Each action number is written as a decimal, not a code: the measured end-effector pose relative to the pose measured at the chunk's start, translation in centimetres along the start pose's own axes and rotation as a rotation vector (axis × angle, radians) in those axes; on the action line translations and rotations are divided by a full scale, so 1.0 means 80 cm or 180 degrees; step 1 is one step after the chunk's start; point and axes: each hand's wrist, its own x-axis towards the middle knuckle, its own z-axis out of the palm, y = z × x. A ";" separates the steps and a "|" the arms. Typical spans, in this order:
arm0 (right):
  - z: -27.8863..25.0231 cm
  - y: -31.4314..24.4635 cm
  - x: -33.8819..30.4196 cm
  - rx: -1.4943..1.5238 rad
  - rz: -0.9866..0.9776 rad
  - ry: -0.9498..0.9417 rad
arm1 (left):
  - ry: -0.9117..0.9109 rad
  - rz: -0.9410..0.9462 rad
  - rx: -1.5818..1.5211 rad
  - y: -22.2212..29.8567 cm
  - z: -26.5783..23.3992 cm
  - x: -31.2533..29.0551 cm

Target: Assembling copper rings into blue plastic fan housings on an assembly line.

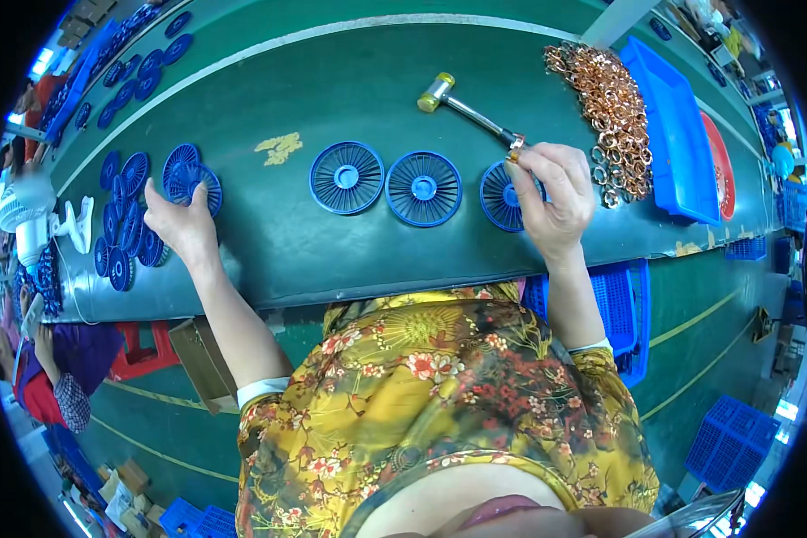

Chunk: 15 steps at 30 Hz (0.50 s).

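Note:
My left hand [184,222] is at the left of the table, thumb and forefinger spread. The thumb overlaps a round blue spoked plastic disc [208,177], which partly covers another disc [182,159]. My right hand [558,199] pinches a small copper-coloured ring [513,156] between thumb and fingers. Below that hand is a blue disc [498,199], partly hidden by it. Two more discs, one [347,177] and another [423,189], lie flat side by side between my hands. A hammer [475,115] with yellow faces lies with its handle end close to my right fingertips.
Several blue discs [121,220] cluster at the left beside a white fan [31,215]. At the right is a heap of copper-coloured rings [611,103], then a blue tray [677,143] and a red basin [719,166]. Another person [58,377] is at the left.

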 end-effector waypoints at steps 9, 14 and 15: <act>0.025 -0.042 0.003 0.0267 -0.0700 -0.0253 | -0.0446 0.0119 -0.2892 0.100 -0.010 -0.101; 0.053 -0.074 0.014 0.0568 -0.1056 -0.0275 | -0.2110 -0.0556 -0.4295 0.133 -0.028 -0.138; 0.056 -0.079 0.016 0.0604 -0.1046 -0.0293 | -0.2249 -0.0575 -0.4354 0.133 -0.026 -0.143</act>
